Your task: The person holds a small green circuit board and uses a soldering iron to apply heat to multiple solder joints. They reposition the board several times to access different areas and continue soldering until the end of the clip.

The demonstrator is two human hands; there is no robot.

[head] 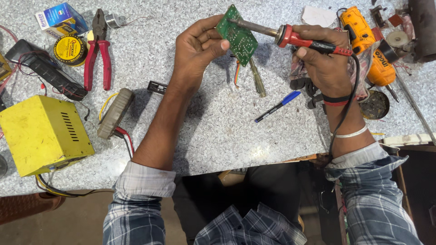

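Bright even daylight, sharp focus, soft shadows, slight wide-angle bending at edges.

red pliers [97, 50], yellow metal box [43, 134], blue pen [278, 106], orange drill [368, 45].

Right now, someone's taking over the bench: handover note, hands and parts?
Left hand: grip on the green circuit board, held up above the table.
Right hand: grip on the red-handled soldering iron, tip resting on the board.
Nearby: screwdriver and blue pen lie below the board, red pliers far left.
Done: board and iron in hand. Left: cannot tell which joints are finished.
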